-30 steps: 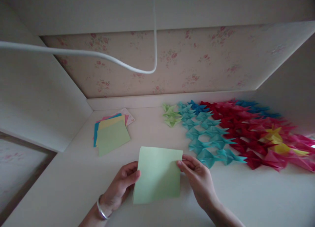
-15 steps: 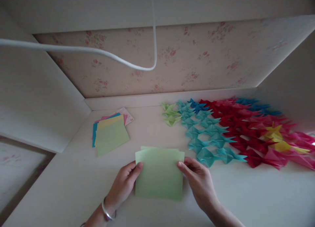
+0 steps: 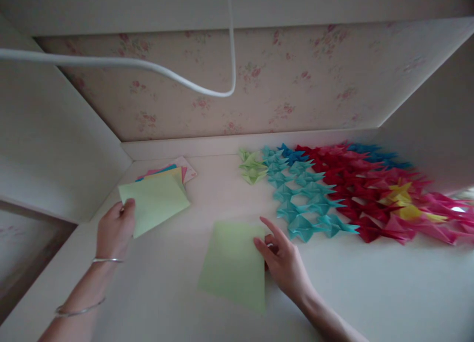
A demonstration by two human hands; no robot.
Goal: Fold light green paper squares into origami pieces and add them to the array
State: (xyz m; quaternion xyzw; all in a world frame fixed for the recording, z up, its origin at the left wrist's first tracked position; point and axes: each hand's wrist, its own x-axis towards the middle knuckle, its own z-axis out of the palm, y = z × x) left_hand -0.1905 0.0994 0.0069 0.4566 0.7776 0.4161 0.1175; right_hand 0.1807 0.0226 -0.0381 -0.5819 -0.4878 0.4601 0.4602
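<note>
My left hand (image 3: 115, 228) is out at the left, its fingers pinched on a light green paper sheet (image 3: 155, 201) that lies over the stack of coloured papers (image 3: 177, 170). A second light green square sheet (image 3: 233, 265) lies flat on the white desk (image 3: 370, 282) in front of me. My right hand (image 3: 281, 260) rests on that sheet's right edge, with the forefinger stretched out and the other fingers curled against the paper.
Several folded origami pieces (image 3: 333, 193) in green, teal, blue, red, pink and yellow cover the right back of the desk. A white cable (image 3: 166, 75) hangs across the flowered back wall. White side panels close in the desk at left and right.
My left hand let go of the front sheet and carried a second green sheet left onto the stack. The front sheet now lies flat under my right hand.
</note>
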